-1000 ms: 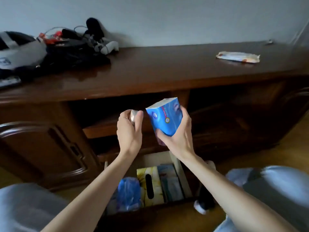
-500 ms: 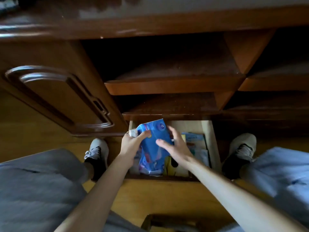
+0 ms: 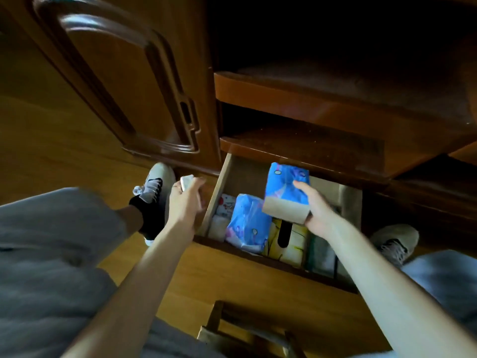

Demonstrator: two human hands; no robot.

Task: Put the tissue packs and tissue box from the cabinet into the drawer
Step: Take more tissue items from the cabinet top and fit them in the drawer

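My right hand (image 3: 318, 206) grips a blue tissue pack (image 3: 286, 192) upright over the open wooden drawer (image 3: 281, 266) at the cabinet's foot. Below it in the drawer lie a second blue tissue pack (image 3: 247, 223) and a yellow tissue box (image 3: 294, 244) with a dark slot. My left hand (image 3: 184, 202) hovers just left of the drawer's side wall, fingers curled round a small white object (image 3: 186, 181). That hand is blurred.
The open cabinet door (image 3: 124, 81) stands at the left. Two bare wooden shelves (image 3: 322, 99) sit above the drawer. Small white packets (image 3: 223, 215) fill the drawer's left end. My shoes (image 3: 157, 182) and knees flank the drawer; a wooden stool edge (image 3: 232, 332) lies near me.
My left hand has let go of the blue pack and drawn back to the left of the drawer. My right hand now holds the pack alone, further right over the drawer.
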